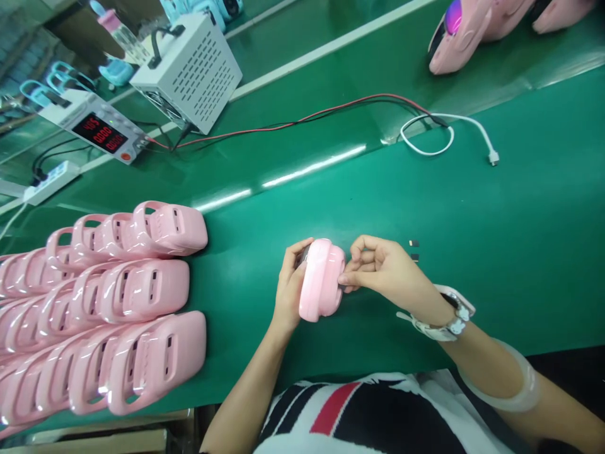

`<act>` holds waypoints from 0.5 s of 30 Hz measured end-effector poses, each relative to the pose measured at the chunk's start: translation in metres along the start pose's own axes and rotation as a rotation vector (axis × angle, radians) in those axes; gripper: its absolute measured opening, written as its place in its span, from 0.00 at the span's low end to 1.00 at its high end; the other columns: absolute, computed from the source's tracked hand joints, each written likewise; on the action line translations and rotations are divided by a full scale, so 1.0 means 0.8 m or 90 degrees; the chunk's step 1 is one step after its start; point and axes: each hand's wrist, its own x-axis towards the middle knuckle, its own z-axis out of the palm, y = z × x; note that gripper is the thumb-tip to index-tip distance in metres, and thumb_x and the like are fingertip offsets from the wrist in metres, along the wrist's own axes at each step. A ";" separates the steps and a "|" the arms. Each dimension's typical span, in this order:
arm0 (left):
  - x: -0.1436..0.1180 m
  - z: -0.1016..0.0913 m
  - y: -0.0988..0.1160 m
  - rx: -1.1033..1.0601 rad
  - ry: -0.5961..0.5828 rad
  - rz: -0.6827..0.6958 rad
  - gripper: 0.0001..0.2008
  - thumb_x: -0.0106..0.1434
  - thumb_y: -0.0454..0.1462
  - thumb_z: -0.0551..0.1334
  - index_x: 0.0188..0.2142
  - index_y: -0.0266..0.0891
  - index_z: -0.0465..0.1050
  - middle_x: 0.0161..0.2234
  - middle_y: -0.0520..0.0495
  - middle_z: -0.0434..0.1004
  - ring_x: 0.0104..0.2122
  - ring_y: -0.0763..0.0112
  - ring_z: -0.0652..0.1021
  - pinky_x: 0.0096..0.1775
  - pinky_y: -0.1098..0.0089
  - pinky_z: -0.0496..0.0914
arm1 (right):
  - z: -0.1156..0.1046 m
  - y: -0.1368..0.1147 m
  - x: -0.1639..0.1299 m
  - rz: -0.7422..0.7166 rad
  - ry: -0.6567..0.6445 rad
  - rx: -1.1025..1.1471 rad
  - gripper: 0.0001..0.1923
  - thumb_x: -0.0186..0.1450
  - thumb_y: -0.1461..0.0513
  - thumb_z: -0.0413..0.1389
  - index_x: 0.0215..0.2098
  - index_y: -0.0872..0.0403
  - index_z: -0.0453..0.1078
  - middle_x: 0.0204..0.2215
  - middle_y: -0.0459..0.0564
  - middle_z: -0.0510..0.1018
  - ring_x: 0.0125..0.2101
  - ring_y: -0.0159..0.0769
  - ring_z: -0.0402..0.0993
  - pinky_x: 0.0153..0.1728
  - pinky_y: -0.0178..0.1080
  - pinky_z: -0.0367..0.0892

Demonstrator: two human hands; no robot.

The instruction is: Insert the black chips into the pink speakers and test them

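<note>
A glossy pink plastic device (322, 280) is gripped in my left hand (287, 296), its fingers wrapped round the left side and a dark part showing beneath them. From the right, my right hand (373, 265) touches the device's edge, thumb and index finger pinched together. Something small and dark shows at those fingertips, too hidden to name. To the right of this hand, two small dark chips (414, 250), card-like in shape, lie on the green mat (378, 202).
Several pink devices with loop handles (155, 343) stand in rows at left. Behind are a power supply with red digits (101, 131) and a grey vented box (189, 72). A red wire (283, 126) runs to a white cable (428, 153). More pink devices (460, 38) lie far right.
</note>
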 end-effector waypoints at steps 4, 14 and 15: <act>-0.007 0.008 -0.003 -0.033 0.056 -0.005 0.13 0.64 0.33 0.58 0.47 0.44 0.73 0.48 0.52 0.76 0.49 0.68 0.74 0.50 0.72 0.67 | 0.018 0.043 -0.002 -0.185 0.161 0.060 0.23 0.47 0.54 0.72 0.29 0.52 0.62 0.21 0.37 0.66 0.20 0.26 0.67 0.20 0.30 0.68; -0.011 0.010 -0.003 -0.014 0.071 -0.015 0.14 0.63 0.34 0.59 0.48 0.42 0.70 0.48 0.50 0.73 0.48 0.68 0.73 0.47 0.73 0.67 | 0.030 0.073 -0.008 -0.170 0.184 -0.033 0.23 0.60 0.42 0.58 0.32 0.52 0.62 0.23 0.41 0.62 0.21 0.27 0.59 0.19 0.32 0.56; -0.012 0.011 -0.002 -0.018 0.072 -0.021 0.14 0.62 0.35 0.59 0.48 0.42 0.70 0.47 0.50 0.73 0.47 0.68 0.73 0.46 0.73 0.67 | 0.031 0.073 -0.008 -0.167 0.185 -0.030 0.23 0.60 0.42 0.58 0.32 0.52 0.62 0.23 0.41 0.62 0.21 0.27 0.59 0.19 0.32 0.56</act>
